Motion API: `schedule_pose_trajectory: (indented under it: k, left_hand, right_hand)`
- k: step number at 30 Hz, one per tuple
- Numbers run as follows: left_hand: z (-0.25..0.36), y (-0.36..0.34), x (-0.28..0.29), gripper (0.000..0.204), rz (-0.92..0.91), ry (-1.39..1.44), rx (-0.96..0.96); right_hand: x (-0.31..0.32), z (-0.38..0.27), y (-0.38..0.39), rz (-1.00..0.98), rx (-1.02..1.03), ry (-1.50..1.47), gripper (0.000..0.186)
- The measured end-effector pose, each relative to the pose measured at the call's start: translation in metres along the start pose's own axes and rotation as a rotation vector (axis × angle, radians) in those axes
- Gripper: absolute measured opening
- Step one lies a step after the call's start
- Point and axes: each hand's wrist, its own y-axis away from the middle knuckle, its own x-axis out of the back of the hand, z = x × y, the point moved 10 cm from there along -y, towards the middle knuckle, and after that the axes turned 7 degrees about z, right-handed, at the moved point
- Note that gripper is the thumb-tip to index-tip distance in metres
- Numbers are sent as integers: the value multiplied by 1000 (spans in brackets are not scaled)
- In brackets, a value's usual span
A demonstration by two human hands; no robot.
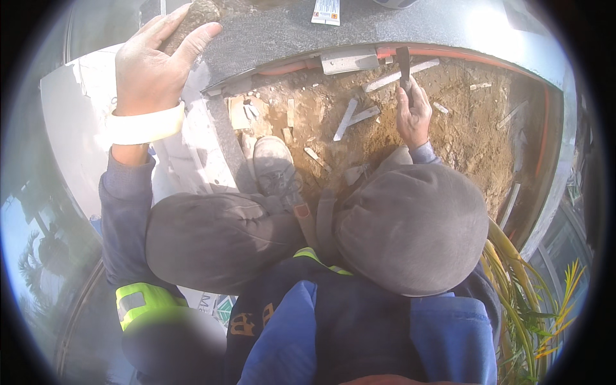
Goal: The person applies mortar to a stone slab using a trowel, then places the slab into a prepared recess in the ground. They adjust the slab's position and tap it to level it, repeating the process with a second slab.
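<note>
At the upper left, my left hand (151, 74) is closed around a rough grey-brown lump (192, 22), which looks like a stone; part of it is hidden by the fingers. The lump is at the near left end of a grey stone slab (269, 35). My right hand (414, 115) is above the dirt, right of the middle, and grips a dark, narrow, flat-bladed tool (403, 63). Its blade points away from me, toward the slab's near edge. The grip hides its lower end, and I cannot tell its exact kind.
A white tube (326, 13) lies on the slab. Below the slab's edge run a grey block (350, 61) and an orange pipe (292, 67). Pale strips (346, 119) and rubble litter the dirt (462, 141) around my shoe (273, 163). Plant stems (520, 276) stand at the right.
</note>
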Motion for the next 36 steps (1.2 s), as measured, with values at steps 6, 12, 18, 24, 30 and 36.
schedule_pose_trajectory:
  k: [6, 12, 18, 24, 30, 36]
  left_hand:
    - [39, 10, 7, 39, 81, 20, 242]
    - [-3, 10, 9, 41, 148, 180, 216]
    - [23, 8, 15, 43, 133, 177, 242]
    - [28, -3, 17, 44, -62, 583, 370]
    - [25, 9, 25, 47, 211, 410, 68]
    - [-37, 4, 49, 49, 175, 509, 434]
  right_hand:
    - [28, -26, 2, -165, 28, 98, 37]
    - [58, -94, -63, -237, 394, 270, 35]
    - [84, -66, -92, -434, -351, 147, 37]
    - [26, -70, -40, -303, -1040, -736, 25]
    - [-25, -73, -4, -464, -1143, -809, 21]
    - [-52, -76, -7, -432, -1149, -857, 21]
